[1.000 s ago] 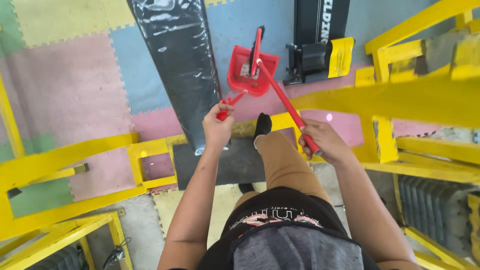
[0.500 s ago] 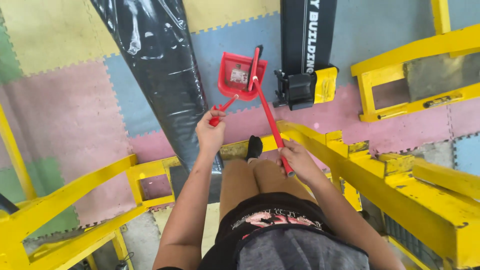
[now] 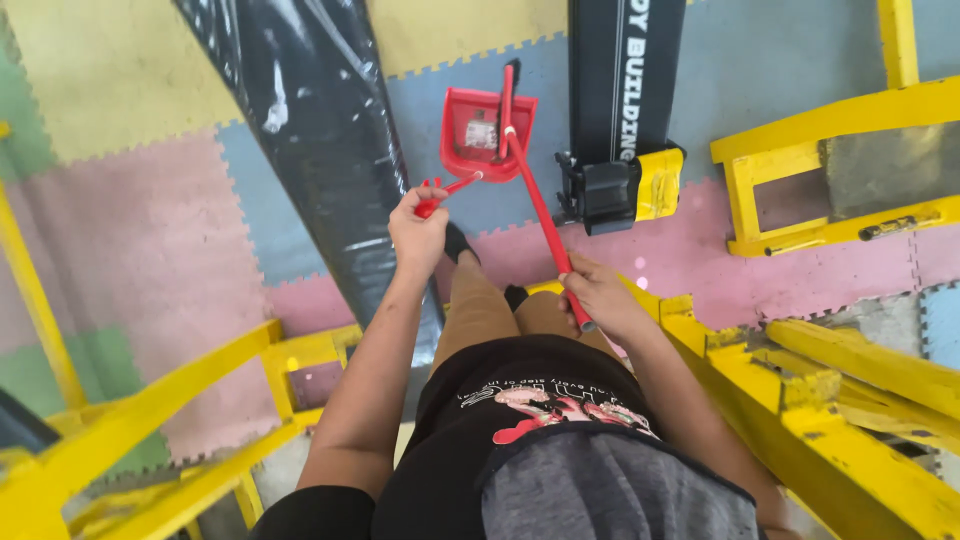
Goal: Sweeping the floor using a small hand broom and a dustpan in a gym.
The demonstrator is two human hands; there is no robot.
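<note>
My left hand grips the thin red handle of a red dustpan, which hangs above the foam floor mats. My right hand is closed around the long red stick of a broom; the stick runs up and left across the dustpan's mouth. The broom's head is mostly hidden behind the pan, only a dark tip showing above it. My legs in tan shorts and dark socks show between the hands.
A long black plastic-wrapped pad lies diagonally on the left. A black bench with a yellow end piece lies at top right. Yellow metal frames surround me on both sides, over pink, blue, yellow and green puzzle mats.
I have stepped forward over the yellow frame; the dustpan and broom moved with my hands, and the yellow beams slid lower and to the sides. Both grips are unchanged.
</note>
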